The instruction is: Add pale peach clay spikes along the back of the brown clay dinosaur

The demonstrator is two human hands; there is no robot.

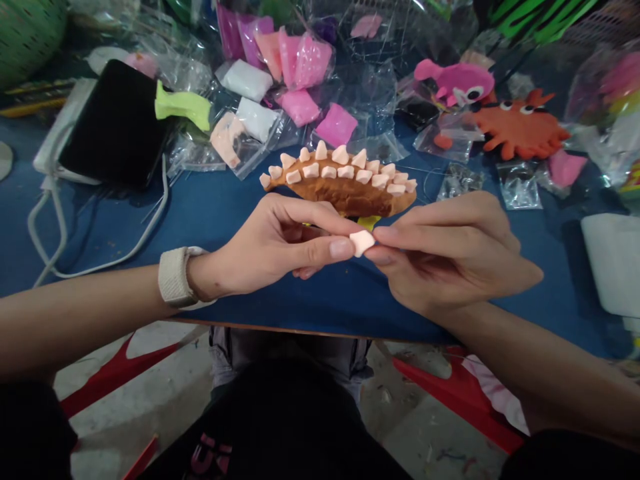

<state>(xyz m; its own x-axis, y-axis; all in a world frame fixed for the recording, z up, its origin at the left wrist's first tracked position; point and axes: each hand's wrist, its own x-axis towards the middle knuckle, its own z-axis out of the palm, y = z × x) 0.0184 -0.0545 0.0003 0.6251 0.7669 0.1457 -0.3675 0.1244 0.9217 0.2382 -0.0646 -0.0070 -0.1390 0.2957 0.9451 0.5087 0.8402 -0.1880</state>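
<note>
Between both my hands is a small pale peach piece of modelling clay (362, 243), flattened with pointed corners. My left hand (287, 237) pinches its left side between thumb and forefinger. On the opposite side, the thumb and fingertips of my right hand (445, 250) grip its right corner. Just beyond my hands stands a brown clay figure (340, 192), its curved body set with rows of pale peach spikes and plates. A bit of yellow clay (369, 222) shows under it, mostly hidden by my fingers.
Bagged pink clay (305, 60) and white packets (246, 80) lie at the back of the blue table (240, 303). A black tablet (117, 123) with a white cable (163, 200) is at left. An orange clay crab (523, 127) and pink clay whale (455, 81) sit back right.
</note>
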